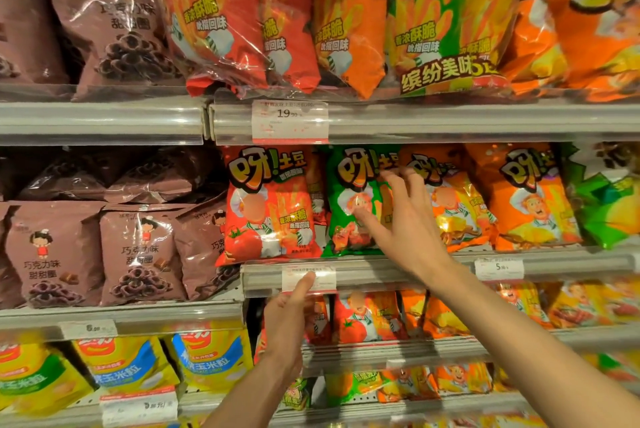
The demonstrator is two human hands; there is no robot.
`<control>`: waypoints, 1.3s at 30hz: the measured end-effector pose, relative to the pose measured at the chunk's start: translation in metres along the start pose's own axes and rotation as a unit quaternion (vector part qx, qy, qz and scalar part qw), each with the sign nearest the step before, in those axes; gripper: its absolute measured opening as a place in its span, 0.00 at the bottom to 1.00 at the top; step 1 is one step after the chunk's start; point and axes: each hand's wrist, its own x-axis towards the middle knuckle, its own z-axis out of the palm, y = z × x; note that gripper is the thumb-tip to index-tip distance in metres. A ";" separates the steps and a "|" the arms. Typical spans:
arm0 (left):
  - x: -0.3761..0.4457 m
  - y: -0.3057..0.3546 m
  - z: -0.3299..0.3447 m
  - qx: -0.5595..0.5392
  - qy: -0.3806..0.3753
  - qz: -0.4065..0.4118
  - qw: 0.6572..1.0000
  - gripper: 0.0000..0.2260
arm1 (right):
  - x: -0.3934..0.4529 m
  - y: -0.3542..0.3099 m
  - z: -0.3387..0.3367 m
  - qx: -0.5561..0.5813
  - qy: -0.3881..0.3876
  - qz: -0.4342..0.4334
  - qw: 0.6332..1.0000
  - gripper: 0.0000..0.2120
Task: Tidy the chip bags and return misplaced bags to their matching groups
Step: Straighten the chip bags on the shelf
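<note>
Fingers [398,185] of right hand [408,230] splayed, released — touching glossy, crinkled green bag [349,205].

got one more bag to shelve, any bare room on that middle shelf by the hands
Crowded: the red bag, green bag and orange bags stand packed edge to edge. The only slack is a dark gap one shelf down, behind the left hand.

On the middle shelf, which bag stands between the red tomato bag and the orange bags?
In the head view, a green bag stands between the red tomato bag and the orange bags, under the right hand.
</note>
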 end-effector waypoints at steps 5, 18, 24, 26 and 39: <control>0.008 -0.006 -0.003 0.019 0.000 -0.003 1.000 0.32 | -0.009 0.014 0.003 -0.001 -0.049 0.014 0.999 0.43; 0.016 -0.010 -0.007 0.034 -0.021 -0.007 0.999 0.28 | -0.006 0.009 0.022 0.003 -0.020 -0.014 1.000 0.40; 0.017 -0.011 -0.011 0.041 -0.038 0.001 0.998 0.30 | 0.018 0.016 0.012 0.286 -0.080 0.196 0.934 0.43; 0.017 -0.011 -0.012 0.043 -0.043 0.001 0.998 0.29 | 0.026 0.017 0.016 0.314 -0.109 0.230 0.914 0.46; 0.012 -0.008 -0.008 0.055 -0.027 -0.001 0.998 0.28 | 0.017 0.006 0.033 0.298 -0.062 0.194 0.933 0.24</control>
